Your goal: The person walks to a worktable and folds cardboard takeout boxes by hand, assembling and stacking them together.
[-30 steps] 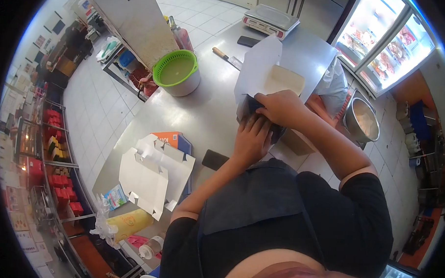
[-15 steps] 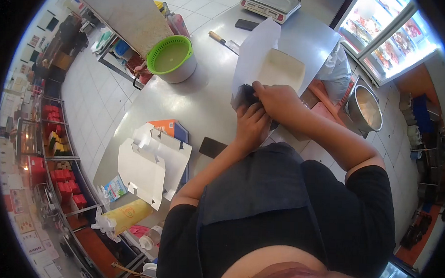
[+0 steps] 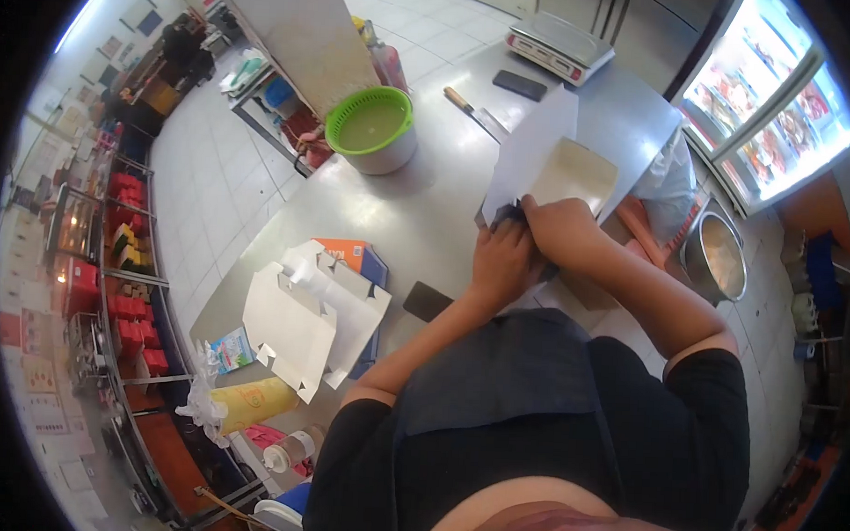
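Observation:
A partly folded cardboard box (image 3: 583,173), pale inside with a tall white flap, stands at the edge of the metal table in front of me. My left hand (image 3: 503,261) is closed around the dark near-left corner of this box, fingers bent over it. Right beside it, my right hand (image 3: 559,225) pinches the same corner from above, thumb and fingers pressed to the cardboard. The fingertips of both hands are partly hidden behind the knuckles and the box wall.
Flat white box blanks (image 3: 287,322), a dark phone (image 3: 427,302) and a green-rimmed tub (image 3: 373,133) sit on the table (image 3: 437,191). Farther back are a knife (image 3: 472,113) and a scale (image 3: 559,47). A metal pot (image 3: 715,257) stands at the right.
The camera view has shifted, so the table and its items appear farther right and slightly lower. Both hands stay at the same box corner, with only small finger movement.

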A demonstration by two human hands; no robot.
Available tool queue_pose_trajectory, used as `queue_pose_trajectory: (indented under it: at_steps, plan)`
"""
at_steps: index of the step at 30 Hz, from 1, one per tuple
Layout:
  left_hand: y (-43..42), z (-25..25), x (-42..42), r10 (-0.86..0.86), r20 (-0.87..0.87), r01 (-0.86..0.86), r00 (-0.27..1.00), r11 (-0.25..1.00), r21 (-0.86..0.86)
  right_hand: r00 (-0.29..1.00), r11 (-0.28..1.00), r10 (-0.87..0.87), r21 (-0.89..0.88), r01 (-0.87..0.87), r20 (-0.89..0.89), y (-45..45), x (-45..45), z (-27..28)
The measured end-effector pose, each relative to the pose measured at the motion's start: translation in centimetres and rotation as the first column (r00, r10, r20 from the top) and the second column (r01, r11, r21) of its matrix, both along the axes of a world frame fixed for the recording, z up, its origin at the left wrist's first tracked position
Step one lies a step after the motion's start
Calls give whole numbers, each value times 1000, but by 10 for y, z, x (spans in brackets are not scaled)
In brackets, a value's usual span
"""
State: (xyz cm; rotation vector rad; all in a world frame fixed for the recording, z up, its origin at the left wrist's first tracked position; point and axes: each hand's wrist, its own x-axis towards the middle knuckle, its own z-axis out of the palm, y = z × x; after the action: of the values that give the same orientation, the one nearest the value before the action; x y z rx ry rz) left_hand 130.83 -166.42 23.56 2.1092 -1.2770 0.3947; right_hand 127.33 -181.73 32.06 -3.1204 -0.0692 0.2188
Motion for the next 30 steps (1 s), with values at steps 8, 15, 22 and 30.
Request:
queue_pose_trajectory:
  at_steps: [8, 15, 22, 30]
  plan:
    - [7, -6, -1, -73, 50, 78, 996, 990, -118, 976, 925, -148, 372, 80, 158, -52, 15, 15]
    - [4, 7, -2, -104, 5, 104, 995, 994, -16, 878, 871, -463, 245, 425, 120, -125, 33, -16]
    - [7, 13, -4, -146, -72, 150, 987, 988, 43, 878, 822, -473, 399, 406, 80, -145, 30, -39]
    - [145, -45, 2, 163, -3, -163, 987, 986, -30, 804, 781, -427, 617, 98, 414, -159, 11, -50]
